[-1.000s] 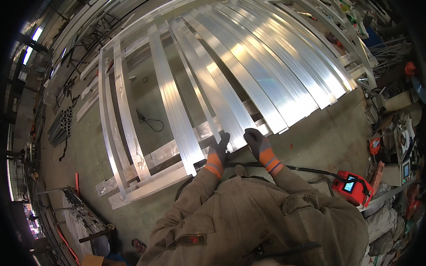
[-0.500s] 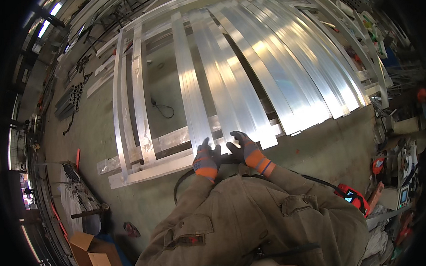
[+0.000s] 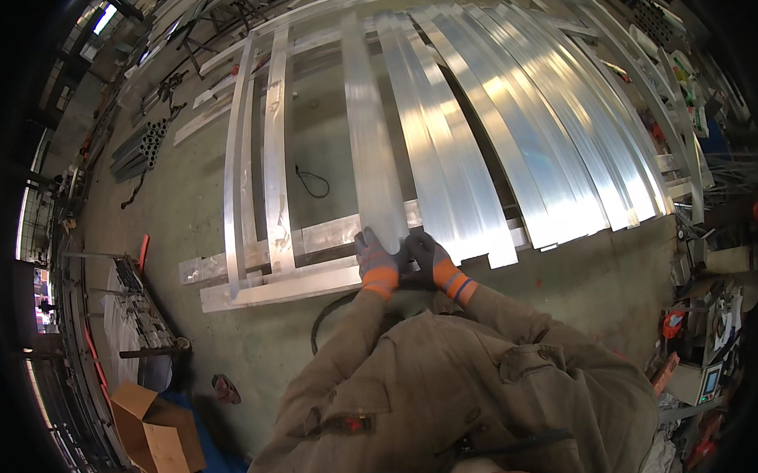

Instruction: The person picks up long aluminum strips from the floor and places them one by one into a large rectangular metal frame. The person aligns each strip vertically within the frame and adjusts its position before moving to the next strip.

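A long silvery metal bar [image 3: 373, 144] stretches away from me, and its near end lies between my hands. My left hand [image 3: 375, 258], in a grey glove with an orange cuff, is closed around the left edge of that end. On its right edge my right hand [image 3: 431, 260], gloved alike, is closed too. The bar's surface looks smeared by motion. To its right several similar metal bars [image 3: 452, 166] lie side by side, with a dark gap among them. Crosswise metal beams [image 3: 313, 283] run beneath the bars.
Two narrower metal bars [image 3: 278, 156] lie to the left across the beams. A black cable loop [image 3: 313, 184] rests on the floor. At lower left stand an open cardboard box [image 3: 155, 432] and a rack of metal pieces [image 3: 137, 310]. Bundled tubes [image 3: 142, 145] lie farther off.
My right hand has come over from the neighbouring bar's end to the long bar's right edge. My fingers have closed on it. The view has shifted, so the bars appear farther right.
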`<state>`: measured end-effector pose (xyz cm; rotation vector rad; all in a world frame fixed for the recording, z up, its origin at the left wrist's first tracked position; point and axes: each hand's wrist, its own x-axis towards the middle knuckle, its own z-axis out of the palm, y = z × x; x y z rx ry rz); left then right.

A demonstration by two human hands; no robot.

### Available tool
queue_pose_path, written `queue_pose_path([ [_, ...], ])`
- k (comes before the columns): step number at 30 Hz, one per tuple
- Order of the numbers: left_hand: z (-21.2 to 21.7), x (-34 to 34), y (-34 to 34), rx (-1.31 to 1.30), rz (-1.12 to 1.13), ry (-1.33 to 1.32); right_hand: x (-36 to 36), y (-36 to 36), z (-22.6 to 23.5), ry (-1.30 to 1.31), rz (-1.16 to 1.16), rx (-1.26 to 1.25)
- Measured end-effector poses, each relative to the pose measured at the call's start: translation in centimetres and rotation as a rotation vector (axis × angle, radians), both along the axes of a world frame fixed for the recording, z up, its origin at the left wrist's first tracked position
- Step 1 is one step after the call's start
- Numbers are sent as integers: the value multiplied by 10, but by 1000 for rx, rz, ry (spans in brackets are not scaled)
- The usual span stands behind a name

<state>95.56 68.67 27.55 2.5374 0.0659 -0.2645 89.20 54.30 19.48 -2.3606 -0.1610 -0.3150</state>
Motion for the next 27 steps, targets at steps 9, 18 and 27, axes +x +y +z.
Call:
queue_pose_path([
  [9, -11, 0, 89, -2044, 79, 785, 44, 24, 84, 732, 3, 1495],
  [18, -82, -14, 121, -1929, 308, 841, 72, 57, 76, 498, 4, 983],
  [27, -118, -18, 108, -1455, 208, 543, 72, 69, 26, 565, -124, 1056],
])
